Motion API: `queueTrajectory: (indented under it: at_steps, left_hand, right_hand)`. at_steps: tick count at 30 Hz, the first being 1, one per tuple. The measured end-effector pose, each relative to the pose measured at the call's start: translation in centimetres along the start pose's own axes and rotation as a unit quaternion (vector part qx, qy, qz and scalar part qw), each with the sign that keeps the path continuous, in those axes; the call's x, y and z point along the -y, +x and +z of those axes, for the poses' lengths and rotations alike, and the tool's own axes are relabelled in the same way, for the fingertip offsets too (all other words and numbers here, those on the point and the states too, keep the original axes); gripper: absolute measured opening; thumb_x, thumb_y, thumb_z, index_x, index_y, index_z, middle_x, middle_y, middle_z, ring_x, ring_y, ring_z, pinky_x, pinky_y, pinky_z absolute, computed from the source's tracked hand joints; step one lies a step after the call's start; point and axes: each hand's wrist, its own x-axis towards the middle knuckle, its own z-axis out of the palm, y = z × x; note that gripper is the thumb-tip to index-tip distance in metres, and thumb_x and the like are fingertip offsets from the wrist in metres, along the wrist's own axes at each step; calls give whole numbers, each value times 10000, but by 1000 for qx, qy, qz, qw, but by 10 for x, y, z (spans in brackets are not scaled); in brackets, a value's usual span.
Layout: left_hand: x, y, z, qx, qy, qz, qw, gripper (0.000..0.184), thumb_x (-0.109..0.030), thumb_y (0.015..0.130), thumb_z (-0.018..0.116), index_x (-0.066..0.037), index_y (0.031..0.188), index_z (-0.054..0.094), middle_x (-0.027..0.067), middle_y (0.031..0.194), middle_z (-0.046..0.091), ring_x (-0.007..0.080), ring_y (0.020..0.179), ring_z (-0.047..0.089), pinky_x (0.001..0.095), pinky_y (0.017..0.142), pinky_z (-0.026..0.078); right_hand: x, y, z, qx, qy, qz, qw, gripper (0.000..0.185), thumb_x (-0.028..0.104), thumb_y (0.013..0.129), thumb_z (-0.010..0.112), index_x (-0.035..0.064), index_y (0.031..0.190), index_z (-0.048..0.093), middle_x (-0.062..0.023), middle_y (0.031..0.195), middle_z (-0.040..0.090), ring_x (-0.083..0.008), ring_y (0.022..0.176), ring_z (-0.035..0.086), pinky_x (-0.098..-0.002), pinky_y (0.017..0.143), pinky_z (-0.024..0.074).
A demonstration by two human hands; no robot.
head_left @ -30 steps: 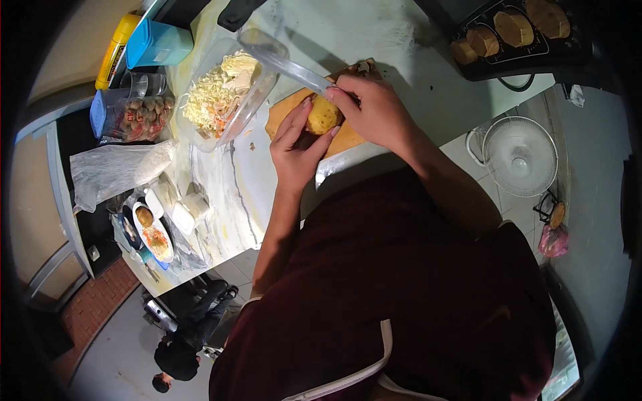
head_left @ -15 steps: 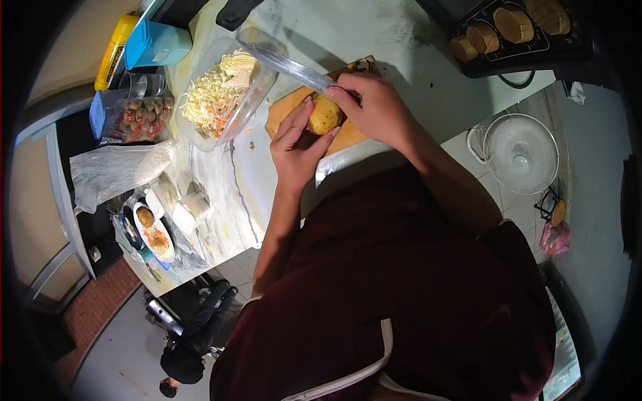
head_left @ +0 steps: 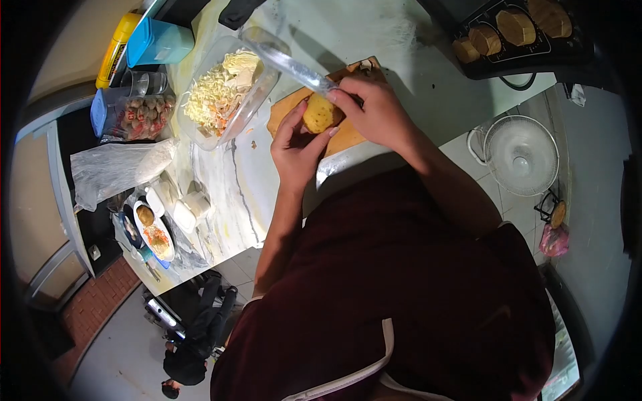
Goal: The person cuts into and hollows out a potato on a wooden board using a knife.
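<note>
Over a wooden cutting board (head_left: 284,113), my left hand (head_left: 298,148) grips a yellow potato (head_left: 319,115) with its fingers and thumb around the lower left side. My right hand (head_left: 376,112) is closed on a knife (head_left: 294,71), whose wide blade points up and to the left. The right thumb lies close against the potato's upper right side, and the knife's handle is hidden in the fist. Left of the board stands a clear plastic container (head_left: 249,113) with shredded cabbage (head_left: 200,97) and some orange shreds in it.
Left on the marble counter are a blue-lidded container (head_left: 160,43), a bag of brown round items (head_left: 144,117), a plastic bag (head_left: 114,167) and an oval plate (head_left: 168,252) with food. A black appliance (head_left: 481,33) stands upper right. A white strainer basket (head_left: 520,134) is lower down at right. Another person (head_left: 186,364) is in the background.
The potato has turned slightly in my left hand, and the left fingers have shifted a little on it. My right hand still holds the knife, nearly in the same place.
</note>
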Motion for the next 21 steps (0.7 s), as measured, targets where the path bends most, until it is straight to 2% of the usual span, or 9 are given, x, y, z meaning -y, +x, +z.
queueTrajectory:
  at_steps: [2,6,9,12,14,18,20,21]
  left_hand:
    - [1,1,-1,-6,-55,-54,997,622,150,732,751,43,1303,529,176,1356,505,260,1204,543,398,1004,494]
    - [2,2,0,12,-55,0,998,612,160,730,745,40,1293,533,176,1357,499,267,1212,538,414,1013,491]
    - [1,0,-1,-4,-52,-36,998,605,161,730,744,38,1284,538,176,1356,496,275,1215,537,427,1016,491]
    - [0,3,2,10,-33,12,999,589,160,729,745,36,1270,545,174,1349,497,275,1216,536,426,1017,492]
    - [-2,1,3,3,-55,-5,998,584,155,725,752,34,1260,552,172,1347,496,267,1209,539,415,1016,493]
    - [1,4,2,6,-24,-9,1000,581,153,717,759,28,1246,554,171,1345,494,258,1201,545,409,1018,494]
    - [0,3,3,7,-54,5,998,592,148,711,767,22,1245,545,169,1347,491,255,1198,546,411,1015,493]
    - [1,2,2,6,-53,3,999,592,148,711,767,22,1245,545,169,1347,491,255,1198,546,411,1015,493]
  right_hand:
    - [-2,2,1,6,43,88,995,223,230,942,624,10,907,633,-92,676,561,-147,595,476,-305,566,419]
    - [1,1,0,3,28,49,998,227,232,946,618,9,910,635,-90,676,560,-145,595,473,-301,567,421]
    - [1,0,-1,19,42,94,995,228,232,946,616,8,911,636,-89,676,559,-144,596,474,-298,569,421]
    - [-2,2,0,17,47,95,994,227,233,944,617,10,906,634,-89,669,550,-148,588,466,-301,563,415]
    - [-6,0,3,-16,28,33,999,235,238,942,619,8,891,627,-90,663,545,-156,578,454,-307,555,407]
    - [0,4,0,-15,18,73,997,246,243,944,616,7,878,621,-95,657,545,-163,573,452,-318,556,408]
    - [-3,2,4,-34,-8,-43,998,252,251,946,614,9,877,619,-101,646,546,-170,569,453,-324,557,412]
    - [-3,2,4,-33,-6,-42,999,252,251,946,614,9,877,619,-101,646,546,-170,569,453,-324,557,412]
